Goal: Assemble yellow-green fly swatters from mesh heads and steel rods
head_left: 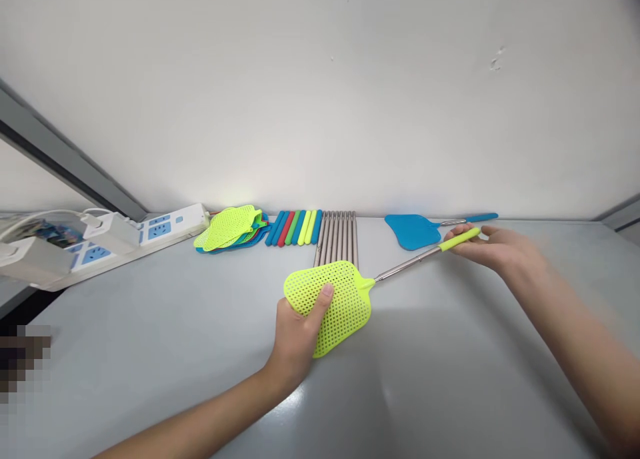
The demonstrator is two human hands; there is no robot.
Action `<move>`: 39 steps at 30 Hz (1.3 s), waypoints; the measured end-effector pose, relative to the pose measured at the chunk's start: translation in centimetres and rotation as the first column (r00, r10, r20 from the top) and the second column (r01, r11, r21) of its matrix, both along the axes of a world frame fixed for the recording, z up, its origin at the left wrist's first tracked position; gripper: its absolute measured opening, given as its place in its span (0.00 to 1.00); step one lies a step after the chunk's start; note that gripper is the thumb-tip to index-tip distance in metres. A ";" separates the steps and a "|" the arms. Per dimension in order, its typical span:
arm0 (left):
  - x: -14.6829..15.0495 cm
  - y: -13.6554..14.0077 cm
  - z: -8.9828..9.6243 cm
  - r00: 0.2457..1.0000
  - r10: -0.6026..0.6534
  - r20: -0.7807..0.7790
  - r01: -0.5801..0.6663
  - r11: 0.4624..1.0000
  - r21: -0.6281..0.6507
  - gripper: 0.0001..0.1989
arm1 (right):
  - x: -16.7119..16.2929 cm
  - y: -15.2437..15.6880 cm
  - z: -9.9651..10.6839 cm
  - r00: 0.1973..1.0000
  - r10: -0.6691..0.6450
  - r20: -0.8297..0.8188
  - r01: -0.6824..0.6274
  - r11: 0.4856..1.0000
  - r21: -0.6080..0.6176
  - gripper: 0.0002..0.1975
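A yellow-green fly swatter [345,309] is held above the table between my two hands. My left hand [293,342] grips its perforated head, the thumb pressed flat on the upper face and the fingers hidden underneath. From the head a metal rod [407,264] runs up to the right into a yellow-green handle [457,239]. My right hand [500,249] is turned palm up at that handle, its fingers behind and under it. Just beyond lies an assembled blue fly swatter [413,231], by the wall.
Loose swatter heads [227,227], mostly yellow-green on top, are stacked at the left. Several coloured handles [295,228] lie in a row beside metal rods [337,236], partly covered by the held swatter. A white power strip [175,222] with plugs stands far left. The wall [320,112] closes the back.
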State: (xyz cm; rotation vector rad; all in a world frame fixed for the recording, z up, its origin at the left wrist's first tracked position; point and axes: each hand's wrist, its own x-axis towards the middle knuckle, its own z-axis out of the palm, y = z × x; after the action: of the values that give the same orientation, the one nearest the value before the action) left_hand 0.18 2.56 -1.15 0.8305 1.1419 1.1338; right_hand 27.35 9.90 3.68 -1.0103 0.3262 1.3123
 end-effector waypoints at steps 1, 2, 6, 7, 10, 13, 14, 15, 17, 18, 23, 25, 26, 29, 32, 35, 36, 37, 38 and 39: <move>0.0 0.0 0.0 1.000 -0.011 -0.010 0.011 1.000 0.004 0.19 | 0.2 0.1 0.0 1.000 -0.028 -0.011 0.027 0.999 -0.047 0.11; 0.0 0.0 0.0 1.000 -0.019 -0.018 0.020 1.000 0.010 0.19 | 0.4 0.1 -0.1 0.998 -0.054 -0.019 0.052 0.996 -0.071 0.12; 0.1 0.0 -0.1 0.999 -0.014 -0.041 0.015 0.999 0.038 0.17 | 0.6 0.0 -0.2 0.994 -0.101 -0.042 0.100 0.995 -0.031 0.11; 0.1 0.0 -0.1 0.999 -0.009 -0.044 0.011 0.999 0.044 0.17 | 0.6 0.0 -0.3 0.994 -0.099 -0.047 0.099 0.995 -0.003 0.11; 0.2 -0.1 -0.2 0.999 0.000 -0.047 0.002 0.999 0.048 0.17 | 0.2 0.0 -0.7 0.993 -0.110 -0.037 0.114 0.988 0.100 0.10; 0.2 -0.2 -0.2 0.999 -0.001 -0.036 0.002 0.999 0.044 0.17 | 0.0 0.0 -1.5 0.986 -0.165 -0.003 0.163 0.968 0.192 0.08; 0.1 -0.3 -0.2 1.000 -0.003 -0.029 0.004 0.999 0.038 0.17 | -0.1 0.0 -1.8 0.984 -0.181 0.005 0.175 0.960 0.218 0.08; 0.1 -0.3 -0.1 1.000 -0.005 -0.022 0.006 1.000 0.031 0.17 | -0.2 0.0 -2.1 0.982 -0.190 0.010 0.182 0.954 0.238 0.08; 0.1 -0.4 -0.1 1.000 -0.004 -0.011 0.004 1.000 0.017 0.18 | -0.3 -0.1 -2.6 0.978 -0.206 0.019 0.194 0.945 0.262 0.08; 0.1 -0.4 0.0 1.000 -0.002 -0.008 0.002 1.000 0.012 0.19 | -0.4 -0.2 -2.8 0.978 -0.210 0.017 0.198 0.944 0.263 0.08; 0.1 -0.3 -0.1 1.000 0.014 -0.020 -0.014 1.000 0.009 0.18 | -0.6 -0.4 -2.9 0.975 -0.222 -0.031 0.220 0.926 0.306 0.09; 0.1 -0.3 -0.2 0.999 0.025 -0.029 -0.024 1.000 0.010 0.17 | -0.6 -0.5 -2.5 0.977 -0.210 -0.044 0.212 0.912 0.352 0.09; 0.1 -0.3 -0.2 0.999 0.029 -0.032 -0.028 1.000 0.010 0.17 | -0.7 -0.5 -2.3 0.979 -0.199 -0.049 0.203 0.904 0.375 0.09; 0.1 -0.2 -0.3 0.999 0.037 -0.033 -0.037 0.999 0.006 0.17 | -1.0 -0.7 -2.1 0.983 -0.176 -0.058 0.183 0.881 0.436 0.09; 0.1 -0.2 -0.4 0.999 0.040 -0.033 -0.040 0.999 -0.003 0.17 | -1.7 -0.8 -2.5 0.988 -0.141 -0.070 0.157 0.867 0.472 0.10; 0.0 -0.1 -0.5 0.999 0.024 -0.034 -0.024 1.000 -0.002 0.18 | -2.5 -0.9 -3.4 0.993 -0.086 -0.075 0.110 0.901 0.420 0.11; -0.1 -0.1 -0.5 0.999 0.011 -0.037 -0.011 1.000 0.001 0.18 | -2.7 -1.0 -3.6 0.994 -0.087 -0.073 0.109 0.912 0.395 0.11; -0.1 -0.1 -0.5 0.999 -0.003 -0.042 0.003 1.000 0.007 0.18 | -2.8 -1.0 -3.7 0.994 -0.085 -0.075 0.108 0.919 0.380 0.11; -0.2 0.0 -0.5 0.999 -0.014 -0.048 0.014 1.000 0.013 0.18 | -2.9 -1.0 -3.8 0.993 -0.089 -0.079 0.111 0.925 0.363 0.10; -0.2 0.0 -0.5 0.998 -0.020 -0.053 0.021 1.000 0.018 0.18 | -2.9 -1.0 -3.8 0.992 -0.090 -0.085 0.114 0.930 0.349 0.10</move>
State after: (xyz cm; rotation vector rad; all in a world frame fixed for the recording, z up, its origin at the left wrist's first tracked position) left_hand 0.00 2.54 -1.64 0.8895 1.1649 1.1127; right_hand 24.46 8.92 -0.11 -0.6378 0.1816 1.2569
